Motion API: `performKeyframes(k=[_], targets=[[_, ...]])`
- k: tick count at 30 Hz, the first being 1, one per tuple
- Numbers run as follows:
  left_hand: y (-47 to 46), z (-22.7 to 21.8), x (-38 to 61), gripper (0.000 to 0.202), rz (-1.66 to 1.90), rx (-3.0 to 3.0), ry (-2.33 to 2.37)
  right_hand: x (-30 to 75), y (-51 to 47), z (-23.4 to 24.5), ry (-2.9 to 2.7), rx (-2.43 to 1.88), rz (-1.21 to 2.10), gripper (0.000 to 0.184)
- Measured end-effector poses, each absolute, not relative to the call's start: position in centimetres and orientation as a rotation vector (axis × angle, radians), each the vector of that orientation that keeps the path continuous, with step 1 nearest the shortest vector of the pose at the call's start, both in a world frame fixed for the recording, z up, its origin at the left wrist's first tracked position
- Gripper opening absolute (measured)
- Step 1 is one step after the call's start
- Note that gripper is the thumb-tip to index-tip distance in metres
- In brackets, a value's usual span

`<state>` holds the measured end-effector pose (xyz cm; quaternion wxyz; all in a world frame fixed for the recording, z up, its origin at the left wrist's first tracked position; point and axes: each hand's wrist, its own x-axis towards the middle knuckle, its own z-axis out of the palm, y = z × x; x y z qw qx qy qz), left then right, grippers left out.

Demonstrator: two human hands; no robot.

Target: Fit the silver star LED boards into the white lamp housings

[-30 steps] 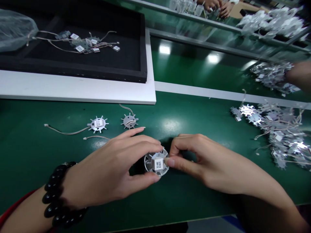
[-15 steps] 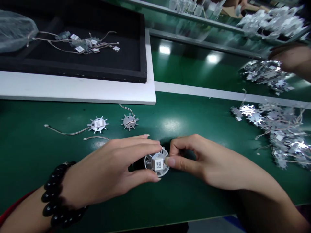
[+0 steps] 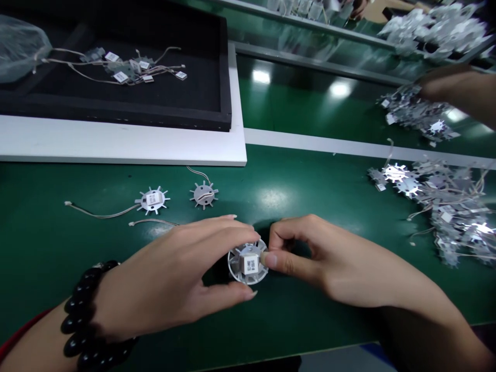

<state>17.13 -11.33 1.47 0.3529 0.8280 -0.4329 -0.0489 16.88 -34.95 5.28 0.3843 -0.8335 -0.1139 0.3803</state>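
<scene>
Low over the green bench, a round white ring-shaped housing (image 3: 231, 268) sits between my hands, with a silvery plate and a white block (image 3: 250, 264) with printed label in it. My left hand (image 3: 170, 268) curves around its left side, index fingertip at the top edge and thumb near the bottom edge. From the right, my right hand (image 3: 306, 253) pinches the housing's right edge, thumb on top beside the block; its curled fingers are partly hidden. Beyond my left hand lie a spoked metal disc (image 3: 152, 200) with a labelled block and wire, and another spoked disc (image 3: 204, 195).
A black tray (image 3: 155, 118) on a white board (image 3: 116, 139) holds wired parts and a clear bag (image 3: 21, 49). Piles of spoked discs (image 3: 445, 206) lie at right. Another person's hand (image 3: 453, 85) reaches over a farther pile. White parts (image 3: 437, 31) sit on the shelf behind.
The view has shifted slightly. My hands keep their hold, and the housing looks turned or tilted a little. The other person's hand has moved left over the far pile.
</scene>
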Motion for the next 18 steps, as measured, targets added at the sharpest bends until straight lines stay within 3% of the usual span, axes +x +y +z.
performKeyframes(k=[18], targets=[[-11.6, 0.9, 16.9, 0.034, 0.144, 2.18, -1.248, 17.4, -36.0, 4.8, -0.526, -1.972, 0.824, 0.022]])
